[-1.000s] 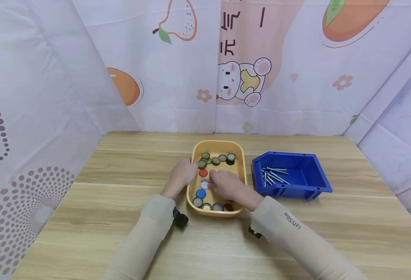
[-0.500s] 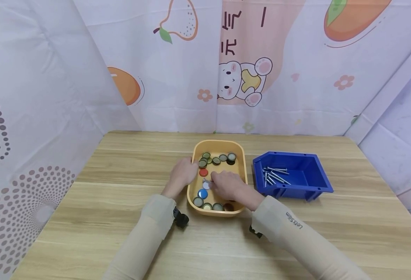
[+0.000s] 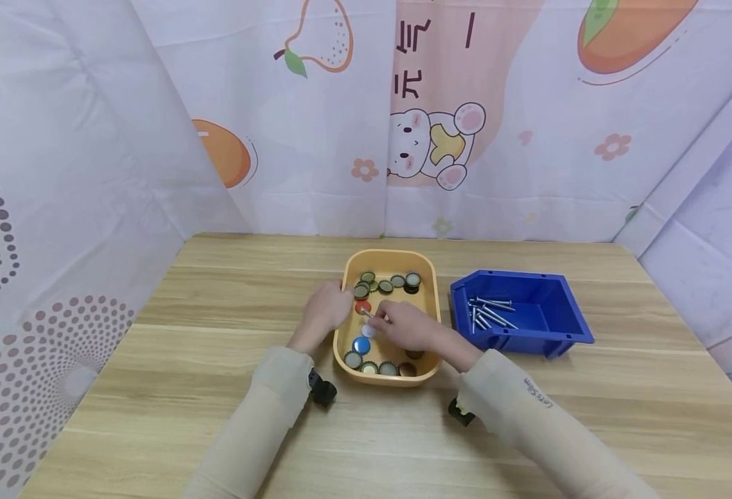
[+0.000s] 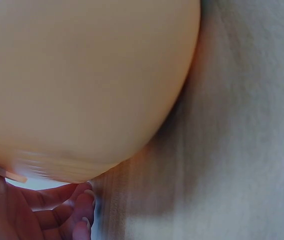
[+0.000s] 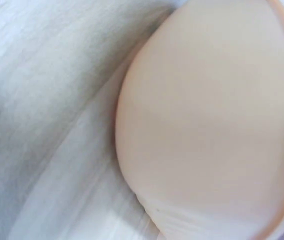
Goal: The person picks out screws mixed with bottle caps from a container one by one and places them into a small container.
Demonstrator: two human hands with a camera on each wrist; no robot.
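Observation:
A yellow tray of bottle caps stands on the table. My left hand grips its left rim; in the left wrist view, the curled fingers lie beside the tray's outer wall. Over the tray, my right hand pinches a silver screw. The screw's head end points left, at the edge of a red cap; whether they touch I cannot tell. A white cap lies under the right fingertips, partly hidden, and a blue cap just nearer. The right wrist view shows only the tray's outside.
Several grey-lined caps lie along the tray's far side, others along its near side. To the right stands a blue bin with several silver screws in its left part. A printed curtain hangs behind the table.
My right hand has tipped the screw's head end away from the white cap, up to the red one. The white and blue caps have slid slightly right. My left hand stays on the rim.

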